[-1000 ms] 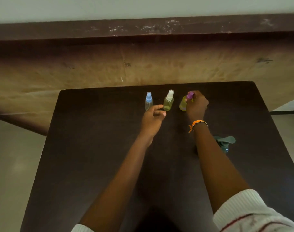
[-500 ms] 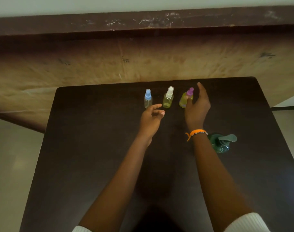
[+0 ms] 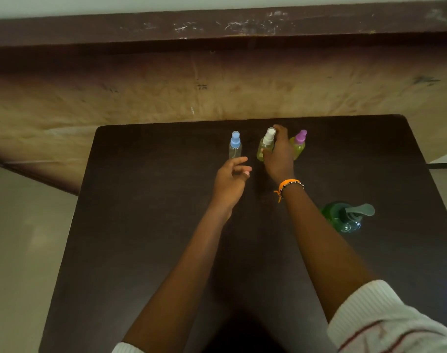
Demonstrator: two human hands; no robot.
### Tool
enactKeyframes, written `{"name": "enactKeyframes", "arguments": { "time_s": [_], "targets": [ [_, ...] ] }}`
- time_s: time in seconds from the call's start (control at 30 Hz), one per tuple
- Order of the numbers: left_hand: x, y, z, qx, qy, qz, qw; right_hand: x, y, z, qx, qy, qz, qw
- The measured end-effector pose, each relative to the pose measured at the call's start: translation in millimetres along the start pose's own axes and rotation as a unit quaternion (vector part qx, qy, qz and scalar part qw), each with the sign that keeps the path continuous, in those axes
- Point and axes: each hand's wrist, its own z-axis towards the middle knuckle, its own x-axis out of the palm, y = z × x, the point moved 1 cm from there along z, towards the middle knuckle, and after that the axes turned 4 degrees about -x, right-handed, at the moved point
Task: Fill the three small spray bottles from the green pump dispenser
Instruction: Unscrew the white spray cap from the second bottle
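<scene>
Three small spray bottles stand upright in a row at the far edge of the dark desk (image 3: 146,250): blue-capped bottle (image 3: 235,146), clear contents; white-capped bottle (image 3: 266,146), yellow-green; purple-capped bottle (image 3: 299,144), yellow-green. Right hand (image 3: 278,155) curls round the white-capped bottle, thumb at its side. Left hand (image 3: 231,180) hovers just near of the blue-capped bottle, fingers loosely curled, holding nothing. Green pump dispenser (image 3: 346,217) stands to the right, well apart from the row.
</scene>
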Motion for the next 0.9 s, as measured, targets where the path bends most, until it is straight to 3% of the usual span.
{"name": "enactKeyframes", "arguments": {
  "time_s": [0.2, 0.43, 0.63, 0.9],
  "targets": [
    [-1.4, -3.5, -4.5, 0.023, 0.001, 0.023, 0.999, -4.6, 4.3, -11.4, 0.016, 0.017, 0.008, 1.0],
    [-2.9, -21.8, -28.6, 0.153, 0.02, 0.038, 0.987, -49.9, 46.5, -57.8, 0.009, 0.026, 0.13, 0.991],
    [-9.7, -42.7, -73.7, 0.213, 0.001, 0.034, 0.977, -93.2, 91.2, -101.0, -0.01, 0.041, 0.155, 0.987],
    [-10.4, -48.7, -133.8, 0.238, -0.018, 0.01, 0.971, -130.5, 127.8, -141.9, 0.019, -0.052, 0.242, 0.969]
  ]
}}
